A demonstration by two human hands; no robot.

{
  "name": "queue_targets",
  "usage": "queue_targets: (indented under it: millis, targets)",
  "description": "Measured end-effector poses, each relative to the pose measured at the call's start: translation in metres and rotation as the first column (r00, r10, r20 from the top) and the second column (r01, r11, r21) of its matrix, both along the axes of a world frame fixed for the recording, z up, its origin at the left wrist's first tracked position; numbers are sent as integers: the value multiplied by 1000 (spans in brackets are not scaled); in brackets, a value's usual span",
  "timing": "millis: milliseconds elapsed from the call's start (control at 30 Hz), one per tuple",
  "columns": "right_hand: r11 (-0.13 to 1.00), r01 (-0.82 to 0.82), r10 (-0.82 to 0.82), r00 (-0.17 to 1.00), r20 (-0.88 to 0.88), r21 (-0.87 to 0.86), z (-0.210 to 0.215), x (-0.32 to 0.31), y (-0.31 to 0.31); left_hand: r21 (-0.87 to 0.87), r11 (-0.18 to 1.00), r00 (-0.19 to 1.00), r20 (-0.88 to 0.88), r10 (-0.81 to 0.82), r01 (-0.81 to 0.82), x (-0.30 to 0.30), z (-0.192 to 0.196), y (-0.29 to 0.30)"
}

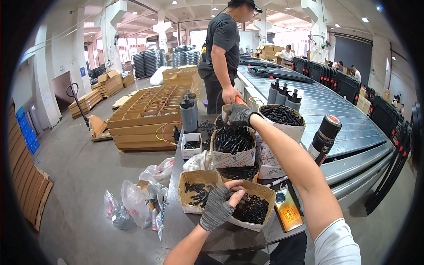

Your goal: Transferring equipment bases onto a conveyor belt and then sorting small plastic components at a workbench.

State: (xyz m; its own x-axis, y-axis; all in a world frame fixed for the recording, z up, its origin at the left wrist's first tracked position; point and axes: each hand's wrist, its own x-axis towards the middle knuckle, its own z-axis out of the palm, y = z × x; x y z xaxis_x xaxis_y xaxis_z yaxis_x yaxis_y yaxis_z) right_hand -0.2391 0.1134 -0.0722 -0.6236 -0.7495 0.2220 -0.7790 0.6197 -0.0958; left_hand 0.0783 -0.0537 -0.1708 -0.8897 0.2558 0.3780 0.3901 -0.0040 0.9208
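Note:
Grey fingerless gloves cover both my hands. My left hand (221, 204) hangs over the near edge between two cardboard boxes, thumb and fingers closed together; anything between them is too small or hidden to make out. Beside it, the left box (184, 179) holds black bolts (199, 192), and the right box (268, 211) holds small black rings (251, 210). My right arm stretches far forward. My right hand (239, 115) is above a box of long black bolts (233, 140), fingers curled down at its far side, their tips mostly hidden.
A gold phone (289, 213) lies at the table's right edge, near a black power tool (324, 138). Behind are a box of black parts (282, 115) and grey cylindrical motors (189, 115). A person (224, 57) stands opposite, beside a metal conveyor (335, 110). Plastic bags (134, 203) lie left.

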Motion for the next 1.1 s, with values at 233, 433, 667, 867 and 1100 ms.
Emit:
queue_targets:
  millis: [233,433,667,867,1100]
  targets:
    - [778,303,-95,923,-373,551,26,16,38,31,991,991,-46,-125,127,-7,9,29]
    - [841,531,-498,835,-236,104,10,19,20,115,992,999,-12,-44,45,-4,18,18]
    - [899,406,-431,888,-159,-165,61,72,0,39,876,835,-284,471,-481,-39,7,-37]
    - [952,-18,33,999,42,-306,87,238,38,-391,681,764,-503,405,-619,-50,18,-62]
    - [993,-122,121,981,148,-4,6,333,73,-973,223,997,-47,67,-61,-58,26,-44]
